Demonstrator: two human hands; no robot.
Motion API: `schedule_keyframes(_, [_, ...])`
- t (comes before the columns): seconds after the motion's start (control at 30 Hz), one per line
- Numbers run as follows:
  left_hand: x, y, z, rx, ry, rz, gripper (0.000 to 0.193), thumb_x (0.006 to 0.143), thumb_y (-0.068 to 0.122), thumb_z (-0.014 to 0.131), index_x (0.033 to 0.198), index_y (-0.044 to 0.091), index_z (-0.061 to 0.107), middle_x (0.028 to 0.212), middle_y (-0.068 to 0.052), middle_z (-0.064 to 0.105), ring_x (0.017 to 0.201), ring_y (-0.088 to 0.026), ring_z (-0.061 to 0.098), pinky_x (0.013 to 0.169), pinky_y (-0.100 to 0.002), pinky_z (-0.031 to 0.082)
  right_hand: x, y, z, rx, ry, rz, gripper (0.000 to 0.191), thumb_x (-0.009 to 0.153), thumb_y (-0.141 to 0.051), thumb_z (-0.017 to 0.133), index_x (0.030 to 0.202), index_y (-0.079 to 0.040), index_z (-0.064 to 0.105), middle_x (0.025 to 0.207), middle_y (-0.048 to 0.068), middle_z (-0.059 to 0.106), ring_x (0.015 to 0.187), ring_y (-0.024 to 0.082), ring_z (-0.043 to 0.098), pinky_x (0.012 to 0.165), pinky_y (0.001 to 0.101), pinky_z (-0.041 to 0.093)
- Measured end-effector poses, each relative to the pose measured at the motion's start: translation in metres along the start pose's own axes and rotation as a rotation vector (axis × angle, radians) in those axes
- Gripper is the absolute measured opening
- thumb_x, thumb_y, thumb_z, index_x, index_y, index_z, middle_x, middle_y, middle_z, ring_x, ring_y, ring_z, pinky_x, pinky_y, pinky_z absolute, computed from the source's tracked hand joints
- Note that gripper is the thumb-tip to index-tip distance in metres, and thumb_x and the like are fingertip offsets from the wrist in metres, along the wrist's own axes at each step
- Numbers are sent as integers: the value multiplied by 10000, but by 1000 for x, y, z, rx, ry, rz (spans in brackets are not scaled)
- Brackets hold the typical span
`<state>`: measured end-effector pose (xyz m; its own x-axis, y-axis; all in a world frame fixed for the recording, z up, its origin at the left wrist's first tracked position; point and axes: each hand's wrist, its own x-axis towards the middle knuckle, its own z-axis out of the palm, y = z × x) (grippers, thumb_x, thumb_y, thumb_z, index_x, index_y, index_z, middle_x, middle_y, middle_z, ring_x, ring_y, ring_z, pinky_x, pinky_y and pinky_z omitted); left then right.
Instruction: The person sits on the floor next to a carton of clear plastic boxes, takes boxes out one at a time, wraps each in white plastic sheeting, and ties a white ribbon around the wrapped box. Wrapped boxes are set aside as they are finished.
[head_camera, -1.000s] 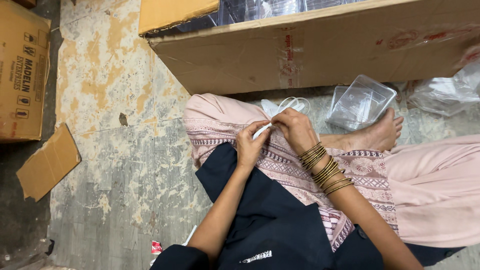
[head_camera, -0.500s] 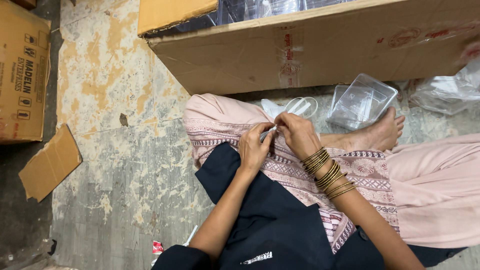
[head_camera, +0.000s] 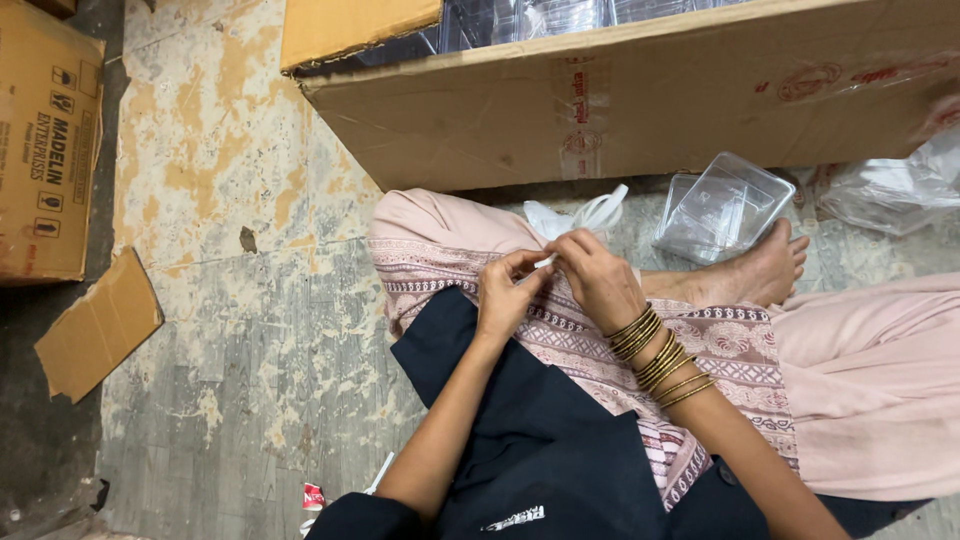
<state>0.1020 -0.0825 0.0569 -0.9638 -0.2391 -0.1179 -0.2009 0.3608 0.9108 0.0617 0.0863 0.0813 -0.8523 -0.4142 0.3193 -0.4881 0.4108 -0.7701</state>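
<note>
I sit cross-legged on the floor. My left hand (head_camera: 508, 297) and my right hand (head_camera: 597, 277) meet over my knee, both pinching a small white plastic bag (head_camera: 583, 216) that sticks up beyond the fingertips. Several gold bangles (head_camera: 655, 352) ring my right wrist. A stack of clear plastic containers (head_camera: 724, 207) lies on the floor just past my bare foot (head_camera: 752, 274), to the right of my hands.
A large open cardboard box (head_camera: 640, 90) holding clear plastic items stands right ahead of my knees. Another cardboard box (head_camera: 48, 150) is at the left edge, with a loose cardboard scrap (head_camera: 98, 325) below it. A crumpled clear bag (head_camera: 895, 185) lies at the right.
My hands have stayed together over the knee, and the fingers have shifted slightly on the white bag. The bag's loose end now stands a little higher.
</note>
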Motion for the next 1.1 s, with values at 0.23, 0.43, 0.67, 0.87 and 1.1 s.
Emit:
schedule_keyframes(0.23, [3, -29, 2, -407, -32, -81, 131, 913, 16, 714, 997, 15, 613, 788, -20, 711, 630, -67, 627, 570, -208, 504, 3, 21, 5, 88, -12, -74, 253, 899, -89, 713, 1152, -79, 712, 1146, 110, 675, 998, 288, 702, 826, 374, 578])
schedule_keyframes(0.43, [5, -49, 1, -427, -121, -69, 85, 964, 21, 708, 965, 15, 624, 765, -34, 675, 649, -79, 617, 594, -198, 462, 3, 33, 3, 123, -145, -110, 246, 882, -117, 749, 1124, -78, 728, 1110, 72, 687, 1005, 255, 708, 852, 352, 580])
schedule_keyframes(0.67, [9, -53, -10, -441, -263, -61, 64, 933, 8, 735, 950, 8, 672, 860, 31, 669, 777, -35, 614, 711, -194, 502, 6, 31, 1, 80, -235, -57, 208, 830, -145, 773, 1030, -103, 735, 1003, 53, 674, 847, 193, 721, 742, 320, 593])
schedule_keyframes(0.87, [2, -24, -27, -105, -132, -52, 91, 882, 43, 768, 883, 22, 680, 753, 11, 683, 687, -35, 616, 627, -214, 504, 4, 28, 6, 75, -195, -62, 211, 820, -170, 779, 1021, -115, 743, 970, 38, 679, 781, 165, 727, 695, 308, 597])
schedule_keyframes(1.1, [-6, 2, -27, 121, -9, 21, 96, 837, 51, 775, 872, 8, 696, 751, -58, 737, 714, -93, 728, 664, -257, 572, -2, 28, 5, 10, -227, -42, 230, 813, -197, 782, 1014, -92, 746, 981, 66, 679, 796, 237, 716, 716, 344, 591])
